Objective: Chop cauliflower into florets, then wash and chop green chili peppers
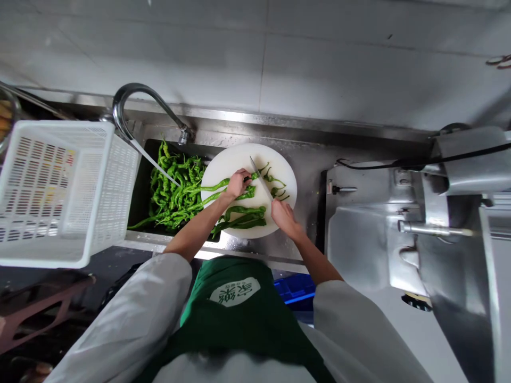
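Note:
On a round white cutting board [239, 155] lie several long green peppers [243, 215]. My left hand [238, 183] is closed over peppers near the board's middle, fingers curled at their stem ends. In my right hand [282, 214] is the handle of a knife [261, 179], its blade slanting up and left across the stem ends beside my left fingertips. Cut-off stem ends [275, 183] are scattered right of the blade. More whole green peppers [175, 183] fill the sink basin left of the board. My palms hide parts of the peppers and the knife handle.
A large white plastic basket [93, 213] stands left of the basin. The curved faucet [149, 90] arches over the sink's back edge. At right stands a stainless steel machine [359, 239] with a black cable [383, 166]. A blue crate [297, 290] sits below the counter.

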Available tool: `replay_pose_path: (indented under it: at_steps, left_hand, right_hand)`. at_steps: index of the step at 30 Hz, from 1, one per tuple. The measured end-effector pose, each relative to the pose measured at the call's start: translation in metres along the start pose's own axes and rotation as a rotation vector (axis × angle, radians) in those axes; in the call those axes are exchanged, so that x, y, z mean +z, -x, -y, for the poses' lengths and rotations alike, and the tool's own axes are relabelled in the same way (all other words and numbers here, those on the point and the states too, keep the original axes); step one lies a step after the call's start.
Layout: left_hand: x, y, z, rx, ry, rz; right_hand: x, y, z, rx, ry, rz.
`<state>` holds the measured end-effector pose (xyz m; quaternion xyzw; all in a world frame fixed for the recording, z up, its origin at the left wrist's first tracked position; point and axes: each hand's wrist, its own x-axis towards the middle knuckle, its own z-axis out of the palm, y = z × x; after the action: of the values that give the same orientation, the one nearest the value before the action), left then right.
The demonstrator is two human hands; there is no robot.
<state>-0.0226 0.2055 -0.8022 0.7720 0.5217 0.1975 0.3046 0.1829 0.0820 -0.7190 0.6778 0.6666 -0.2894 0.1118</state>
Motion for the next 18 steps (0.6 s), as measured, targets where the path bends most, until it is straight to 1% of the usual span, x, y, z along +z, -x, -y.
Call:
replay_pose_path:
  at_steps: [2, 4, 7, 8, 9, 11, 13, 15, 17, 18]
  left_hand:
    - [-0.004, 0.002, 0.001, -0.008, 0.003, 0.028]
    - [-0.012, -0.002, 0.001, -0.045, -0.017, 0.034]
    - [-0.021, -0.023, -0.010, -0.056, -0.079, -0.036]
    - [-0.020, -0.032, -0.018, -0.036, -0.105, -0.046]
    - [-0.017, -0.040, -0.027, -0.009, -0.135, -0.029]
    - [-0.001, -0.049, -0.051, 0.041, -0.201, 0.079]
    - [0.023, -0.043, -0.076, 0.085, -0.263, 0.212]
    - [0.051, -0.024, -0.095, 0.151, -0.323, 0.288]
    - [0.072, -0.003, -0.104, 0.210, -0.399, 0.305]
    - [0.079, 0.005, -0.105, 0.229, -0.436, 0.300]
  right_hand:
    - [-0.006, -0.005, 0.000, 0.005, -0.017, -0.016]
    - [-0.012, 0.001, -0.008, 0.011, -0.043, -0.025]
    - [-0.012, 0.026, -0.031, 0.067, -0.088, -0.101]
    - [-0.009, 0.037, -0.041, 0.108, -0.095, -0.141]
    - [-0.005, 0.048, -0.051, 0.158, -0.099, -0.178]
    - [0.005, 0.070, -0.071, 0.259, -0.113, -0.222]
    - [0.019, 0.088, -0.089, 0.352, -0.145, -0.236]
    - [0.033, 0.103, -0.104, 0.418, -0.188, -0.243]
    - [0.047, 0.114, -0.114, 0.455, -0.233, -0.255]
    - [0.054, 0.118, -0.118, 0.466, -0.256, -0.261]
